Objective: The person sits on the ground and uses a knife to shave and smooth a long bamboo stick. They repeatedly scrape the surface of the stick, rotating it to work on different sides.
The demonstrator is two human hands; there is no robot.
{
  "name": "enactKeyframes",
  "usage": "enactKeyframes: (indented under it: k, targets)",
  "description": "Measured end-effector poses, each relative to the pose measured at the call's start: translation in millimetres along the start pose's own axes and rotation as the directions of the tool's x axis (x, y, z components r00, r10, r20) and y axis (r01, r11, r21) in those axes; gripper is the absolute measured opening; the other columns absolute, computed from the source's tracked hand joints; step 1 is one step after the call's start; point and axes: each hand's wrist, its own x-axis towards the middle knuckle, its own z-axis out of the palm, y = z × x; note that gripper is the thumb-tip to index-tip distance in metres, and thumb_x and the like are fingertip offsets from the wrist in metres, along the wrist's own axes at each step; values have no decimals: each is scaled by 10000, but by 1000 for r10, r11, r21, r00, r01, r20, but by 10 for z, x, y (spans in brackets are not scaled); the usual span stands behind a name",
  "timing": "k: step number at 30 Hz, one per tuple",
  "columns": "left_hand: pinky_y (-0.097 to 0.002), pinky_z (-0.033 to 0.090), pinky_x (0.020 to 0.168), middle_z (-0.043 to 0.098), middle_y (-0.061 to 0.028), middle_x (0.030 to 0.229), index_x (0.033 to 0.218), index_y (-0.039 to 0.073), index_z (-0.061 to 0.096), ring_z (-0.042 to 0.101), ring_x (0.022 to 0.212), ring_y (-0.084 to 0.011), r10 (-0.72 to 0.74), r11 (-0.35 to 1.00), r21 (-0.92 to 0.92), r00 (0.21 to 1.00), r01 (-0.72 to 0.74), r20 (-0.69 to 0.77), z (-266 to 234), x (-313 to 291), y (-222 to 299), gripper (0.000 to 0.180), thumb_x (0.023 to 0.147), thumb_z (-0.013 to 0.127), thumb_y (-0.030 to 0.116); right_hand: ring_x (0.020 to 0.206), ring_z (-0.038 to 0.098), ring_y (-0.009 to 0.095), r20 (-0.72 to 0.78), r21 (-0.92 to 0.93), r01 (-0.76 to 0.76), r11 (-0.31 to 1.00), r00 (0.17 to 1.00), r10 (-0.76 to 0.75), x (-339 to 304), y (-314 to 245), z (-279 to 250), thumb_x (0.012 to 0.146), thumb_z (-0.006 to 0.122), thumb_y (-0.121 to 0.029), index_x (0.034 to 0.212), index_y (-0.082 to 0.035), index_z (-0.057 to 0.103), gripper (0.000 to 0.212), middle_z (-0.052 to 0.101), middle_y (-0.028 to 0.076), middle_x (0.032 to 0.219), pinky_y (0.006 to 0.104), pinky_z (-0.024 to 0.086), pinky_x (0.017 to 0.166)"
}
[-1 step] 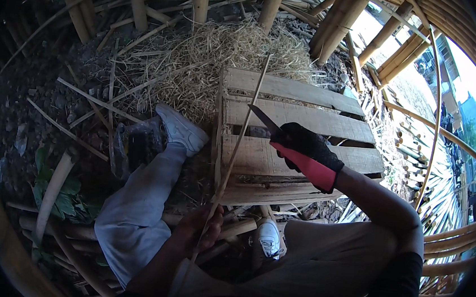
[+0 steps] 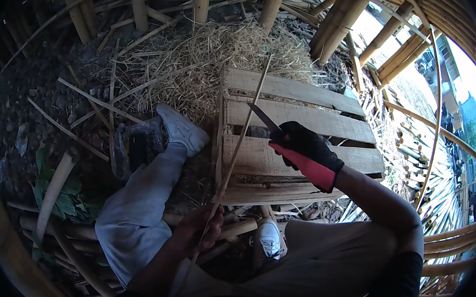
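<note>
My bare left hand (image 2: 200, 228) is closed around the lower part of a long thin bamboo strip (image 2: 241, 137). The strip slants up and away over the left side of a slatted wooden crate (image 2: 303, 117). A black and pink glove covers my right hand (image 2: 307, 153), which grips a knife (image 2: 266, 119) above the crate slats. The blade points up and left, and its tip overlaps the strip; whether the two touch I cannot tell. The knife's handle is hidden in the glove.
Pale shavings (image 2: 200, 60) are heaped beyond the crate. Loose bamboo pieces (image 2: 97, 102) and a clear plastic bag (image 2: 121, 152) lie on the left. Bamboo posts (image 2: 200, 1) stand behind, and cut bamboo poles (image 2: 439, 183) are piled at right. My shoes flank the crate's left and near sides.
</note>
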Motion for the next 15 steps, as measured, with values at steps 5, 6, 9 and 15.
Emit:
enactKeyframes:
  k: [5, 6, 9, 15]
  targets:
    - [-218, 385, 358, 547, -20, 759, 1264, 49, 523, 478, 451, -118, -35, 985, -154, 966, 77, 256, -185, 37, -17, 378, 1030, 549, 344, 785, 649, 186, -21, -319, 407, 856, 900, -435, 228, 419, 122, 971, 663, -269, 1135, -83, 639, 249, 644, 51, 907, 314, 535, 725]
    - [-214, 388, 362, 549, -21, 759, 1253, 50, 526, 482, 452, -117, -23, 985, -160, 959, 71, 281, -178, 36, -20, 375, 1024, 562, 345, 820, 666, 224, -21, -410, 460, 788, 858, -513, 269, 523, 149, 977, 648, -280, 1149, -100, 651, 250, 658, 67, 940, 336, 544, 764]
    - [-216, 407, 367, 551, -35, 767, 1239, 34, 533, 512, 479, -129, 30, 991, -134, 954, 11, 299, -179, 23, -59, 383, 1015, 580, 341, 894, 685, 302, 20, -529, 423, 736, 873, -487, 234, 332, 107, 996, 585, -333, 1169, -154, 681, 267, 680, 104, 1020, 387, 557, 817]
    - [-240, 471, 396, 560, -58, 780, 1241, 9, 545, 585, 581, -171, 55, 989, 131, 987, -75, 153, -340, 157, -148, 394, 1023, 560, 337, 951, 681, 349, 126, -630, 304, 715, 948, -292, 243, 235, -8, 1015, 506, -438, 1197, -184, 670, 353, 685, 150, 1075, 439, 542, 839]
